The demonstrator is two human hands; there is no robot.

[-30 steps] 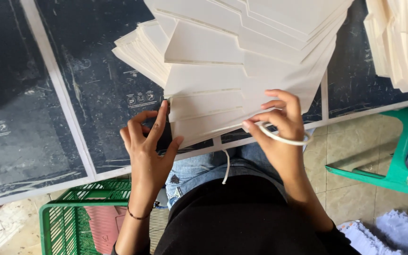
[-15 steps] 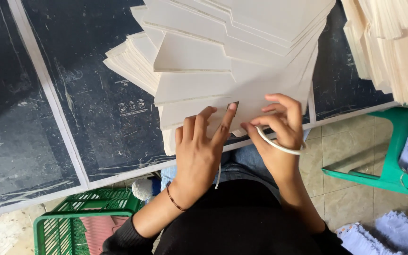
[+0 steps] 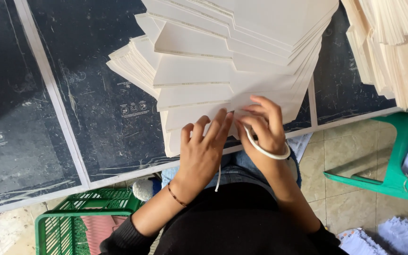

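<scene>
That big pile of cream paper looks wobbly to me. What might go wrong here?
The fanned stack of folded paper overhangs the table edge where the left hand presses it, so sheets might slide off onto the lap. The white band looped on the right hand may snag a sheet. The second pile leans near the green chair.

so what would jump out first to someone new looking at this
The fanned stack of cream paper sheets fills the top centre of the dark tabletop. At its near edge both hands work: the left hand lies flat on the lowest sheets, while the right hand pinches a white cord loop. A green plastic crate sits on the floor at lower left.
</scene>
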